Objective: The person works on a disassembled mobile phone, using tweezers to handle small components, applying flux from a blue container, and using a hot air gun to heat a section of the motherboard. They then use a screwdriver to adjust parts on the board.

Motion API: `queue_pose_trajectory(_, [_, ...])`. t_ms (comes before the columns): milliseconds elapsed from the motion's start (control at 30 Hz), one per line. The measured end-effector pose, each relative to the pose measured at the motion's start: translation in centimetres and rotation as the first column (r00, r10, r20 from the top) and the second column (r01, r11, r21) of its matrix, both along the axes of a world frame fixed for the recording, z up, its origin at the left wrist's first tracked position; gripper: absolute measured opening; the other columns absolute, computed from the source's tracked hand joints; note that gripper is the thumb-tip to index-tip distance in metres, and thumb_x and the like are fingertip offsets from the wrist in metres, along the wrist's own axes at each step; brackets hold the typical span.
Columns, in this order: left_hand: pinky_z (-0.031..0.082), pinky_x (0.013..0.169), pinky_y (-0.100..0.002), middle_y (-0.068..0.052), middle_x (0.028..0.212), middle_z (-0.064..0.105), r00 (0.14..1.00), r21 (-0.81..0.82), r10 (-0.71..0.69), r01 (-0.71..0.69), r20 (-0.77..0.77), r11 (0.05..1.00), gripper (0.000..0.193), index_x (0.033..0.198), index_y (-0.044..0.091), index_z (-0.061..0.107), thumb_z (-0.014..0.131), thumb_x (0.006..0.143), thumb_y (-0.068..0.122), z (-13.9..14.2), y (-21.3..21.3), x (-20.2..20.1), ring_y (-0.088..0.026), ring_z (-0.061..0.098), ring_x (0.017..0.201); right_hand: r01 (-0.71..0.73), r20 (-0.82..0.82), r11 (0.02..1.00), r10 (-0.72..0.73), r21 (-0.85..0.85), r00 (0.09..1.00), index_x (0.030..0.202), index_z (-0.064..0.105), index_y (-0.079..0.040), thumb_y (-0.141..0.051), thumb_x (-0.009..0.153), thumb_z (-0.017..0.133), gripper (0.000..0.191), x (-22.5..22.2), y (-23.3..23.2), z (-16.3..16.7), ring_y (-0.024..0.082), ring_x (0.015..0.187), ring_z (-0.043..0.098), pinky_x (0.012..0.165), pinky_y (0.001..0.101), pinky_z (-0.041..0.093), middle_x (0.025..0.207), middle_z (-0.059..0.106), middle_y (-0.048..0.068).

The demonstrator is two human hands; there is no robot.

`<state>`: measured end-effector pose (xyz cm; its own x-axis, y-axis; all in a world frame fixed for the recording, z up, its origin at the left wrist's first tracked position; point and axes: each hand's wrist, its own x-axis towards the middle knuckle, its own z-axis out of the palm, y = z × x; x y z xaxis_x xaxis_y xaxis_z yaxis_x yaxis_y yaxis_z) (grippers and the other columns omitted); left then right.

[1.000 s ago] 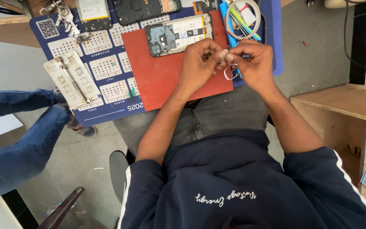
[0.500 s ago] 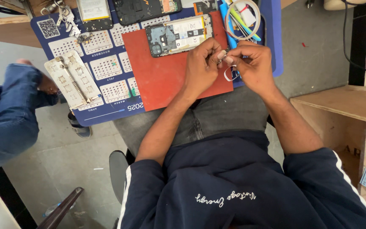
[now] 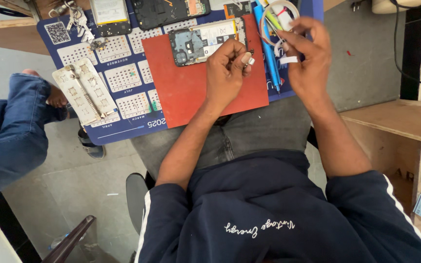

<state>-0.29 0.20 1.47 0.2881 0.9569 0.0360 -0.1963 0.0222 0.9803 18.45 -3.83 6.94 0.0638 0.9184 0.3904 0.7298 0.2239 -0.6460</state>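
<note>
Blue worktop mat [image 3: 122, 126] carries our red pad [image 3: 191, 87]. Left hand [image 3: 227, 73] pinches a small white piece [image 3: 251, 61]; right hand [image 3: 308, 53], at three o'clock, grips white tape [image 3: 288, 59]. We advise steady, close alignment.

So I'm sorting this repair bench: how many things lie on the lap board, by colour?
Blue: 2, calendar work mat and pen-shaped tool
Red: 1, mat
White or cream: 2, metal clamp jig and tape roll
Dark: 2, opened phone and black phone shell
Total: 7
</note>
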Motion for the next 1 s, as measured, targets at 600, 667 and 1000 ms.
queue_pose_trajectory(600, [0.054,0.062,-0.022,-0.002,0.081,0.069,0.984,-0.057,-0.145,0.151,0.1,0.987,0.016,0.098,0.003,0.061,0.063,0.107,0.015,0.7,-0.4,0.1,-0.006,0.066,0.073,-0.244,-0.551,0.963,0.143,-0.114,0.822,0.105,0.072,0.006,0.008,0.099,0.071,0.007,-1.5,-1.3,-1.7,0.016,0.105,0.066,0.097,0.0281,0.054,0.11,0.069,0.012])
queue_pose_trajectory(667, [0.054,0.063,-0.021,-0.002,0.082,0.069,0.969,-0.087,-0.205,0.218,0.14,0.972,0.015,0.099,0.002,0.061,0.063,0.106,0.015,0.5,-0.1,-0.3,-0.005,0.065,0.072,-0.25,-0.594,0.96,0.128,-0.127,0.794,0.104,0.071,0.005,0.007,0.099,0.069,0.005,-1.5,-1.2,-1.5,0.015,0.101,0.067,0.093,0.0276,0.056,0.109,0.068,0.01])
queue_pose_trajectory(1000, [0.053,0.063,-0.022,0.0,0.074,0.061,0.977,0.021,-0.199,0.198,0.082,0.98,0.017,0.096,0.002,0.056,0.06,0.109,0.012,-0.4,-0.4,0.3,-0.004,0.059,0.069,-0.29,-0.591,0.943,0.141,-0.164,0.794,0.105,0.069,0.006,0.001,0.104,0.07,0.005,-1.7,-1.2,-1.0,0.014,0.09,0.069,0.084,0.0275,0.058,0.105,0.067,0.01])
